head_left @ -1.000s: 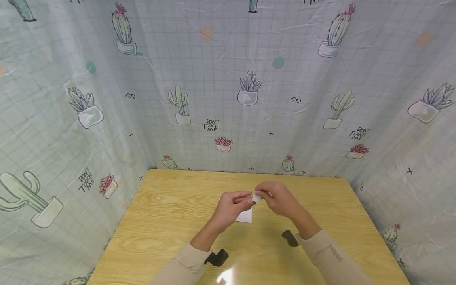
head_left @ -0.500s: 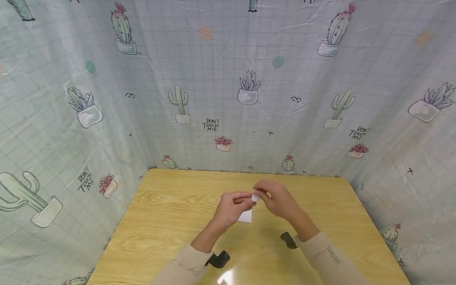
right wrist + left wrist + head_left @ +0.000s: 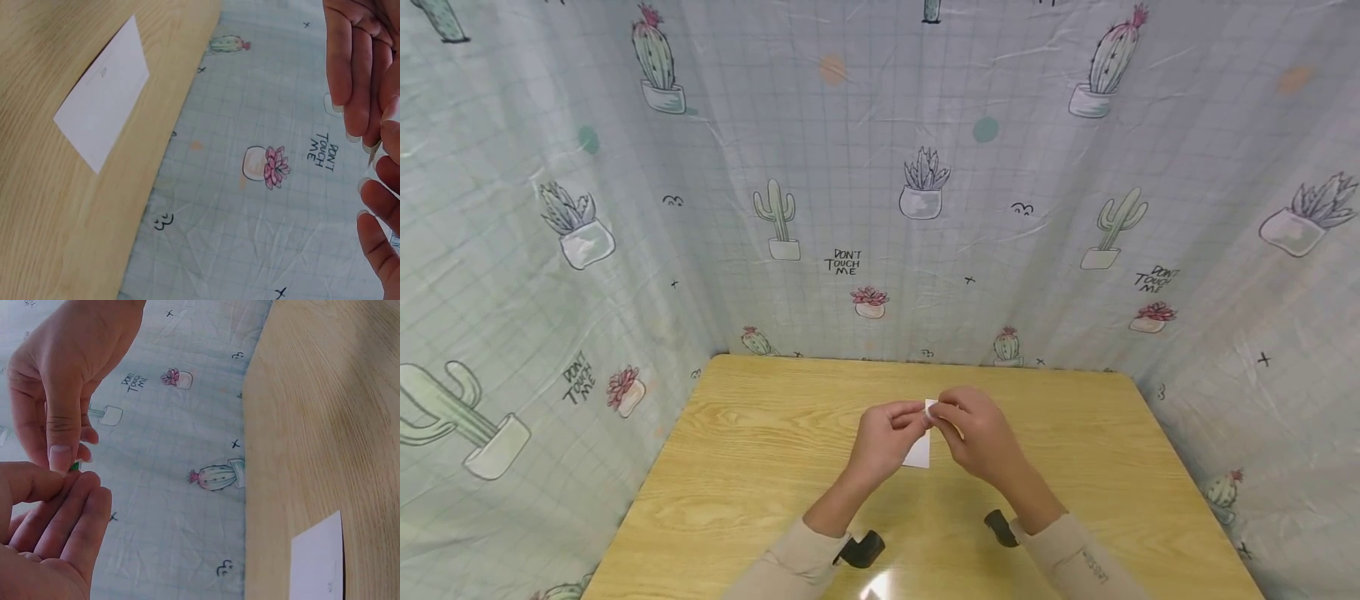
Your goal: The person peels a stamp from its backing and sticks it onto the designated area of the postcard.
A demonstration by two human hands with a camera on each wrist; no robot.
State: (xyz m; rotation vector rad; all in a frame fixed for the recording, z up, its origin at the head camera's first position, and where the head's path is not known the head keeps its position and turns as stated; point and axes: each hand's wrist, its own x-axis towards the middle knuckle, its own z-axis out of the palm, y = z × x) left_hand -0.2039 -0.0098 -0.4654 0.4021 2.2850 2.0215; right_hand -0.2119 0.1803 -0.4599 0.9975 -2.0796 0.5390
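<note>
My left hand (image 3: 883,440) and right hand (image 3: 983,429) meet above the middle of the table, both pinching a small flat white piece (image 3: 929,407) between thumb and fingertips. Fingers cover most of that piece. From the left wrist view, a bit of green (image 3: 75,467) peeks out where the fingertips meet. A thin edge (image 3: 374,152) of the piece is visible in the right wrist view. The left hand's other fingers (image 3: 81,531) reach out fairly straight, palm turned up. Below the hands, a white card (image 3: 106,94) lies on the table, partly covered by the left hand in the head view.
The wood-grain table (image 3: 737,467) runs back to a hanging curtain (image 3: 880,208) printed with cacti, which also encloses both sides. Black wrist mounts (image 3: 861,548) sit at the cuffs of both light sleeves.
My right hand has shifted slightly left and turned, its fingers now covering more of the white piece. The left hand has barely moved, and the card stays where it was.
</note>
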